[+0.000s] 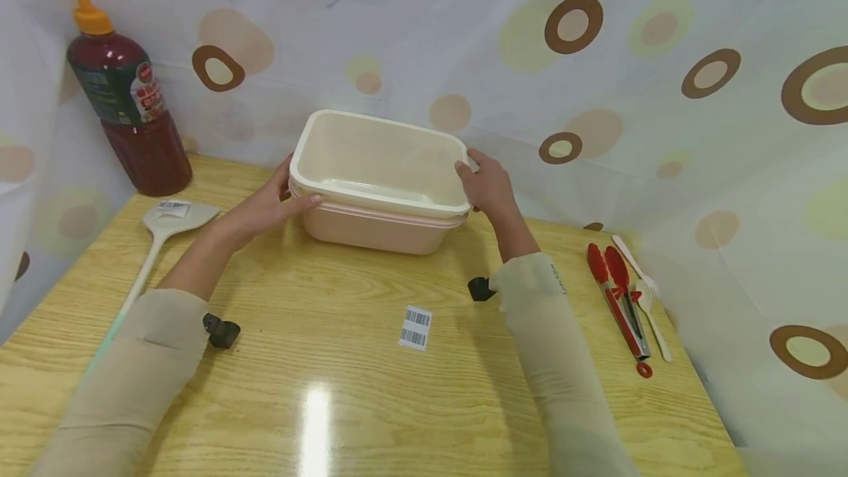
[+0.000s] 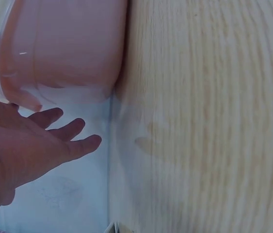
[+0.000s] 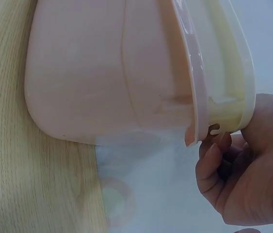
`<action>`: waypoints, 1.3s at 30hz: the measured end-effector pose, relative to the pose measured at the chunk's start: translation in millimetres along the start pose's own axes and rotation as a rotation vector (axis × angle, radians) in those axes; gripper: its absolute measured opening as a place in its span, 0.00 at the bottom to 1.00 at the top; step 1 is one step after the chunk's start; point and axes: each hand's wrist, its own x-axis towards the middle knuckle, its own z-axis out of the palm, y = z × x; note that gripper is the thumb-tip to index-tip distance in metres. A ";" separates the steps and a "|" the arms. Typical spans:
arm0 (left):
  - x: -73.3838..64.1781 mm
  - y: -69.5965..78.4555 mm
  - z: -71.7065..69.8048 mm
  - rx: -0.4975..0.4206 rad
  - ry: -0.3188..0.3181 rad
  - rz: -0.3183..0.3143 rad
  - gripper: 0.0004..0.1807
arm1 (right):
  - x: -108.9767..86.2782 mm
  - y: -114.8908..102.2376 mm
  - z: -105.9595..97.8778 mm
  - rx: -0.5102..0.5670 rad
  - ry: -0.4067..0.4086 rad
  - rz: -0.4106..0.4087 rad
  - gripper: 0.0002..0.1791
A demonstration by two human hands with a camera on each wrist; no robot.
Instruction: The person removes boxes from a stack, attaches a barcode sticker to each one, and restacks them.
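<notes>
A cream plastic bin (image 1: 384, 157) sits nested in a pink plastic bin (image 1: 371, 230), near the back of the table against the cloth. My left hand (image 1: 268, 205) holds the cream bin's left end, thumb along the front of the rim. In the left wrist view, the other fingers of that hand (image 2: 34, 136) spread beside the pink bin (image 2: 68, 43). At the right end, my right hand (image 1: 489, 181) pinches the cream rim. The right wrist view shows its curled fingers (image 3: 209, 165) under the cream rim, close to the pink rim (image 3: 199, 97).
A red sauce bottle (image 1: 146, 124) stands at the back left, with a long-handled white spatula (image 1: 155, 238) before it. Red tongs (image 1: 619, 300), a white fork (image 1: 636, 267) and a white spoon (image 1: 652, 319) lie at right. A barcode sticker (image 1: 415, 327) lies mid-table.
</notes>
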 end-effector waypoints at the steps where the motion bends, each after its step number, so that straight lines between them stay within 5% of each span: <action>1: 0.0 -0.1 0.0 0.000 0.001 0.000 0.53 | 0.2 -0.4 0.3 0.001 -0.001 0.006 0.34; 15: -1.1 -3.1 -1.0 0.017 0.020 0.000 0.52 | -1.0 -2.6 3.9 -0.046 0.061 0.009 0.30; 39: 0.8 -3.9 -2.2 0.059 0.044 -0.032 0.54 | 0.9 -6.3 -7.7 0.100 0.063 -0.004 0.30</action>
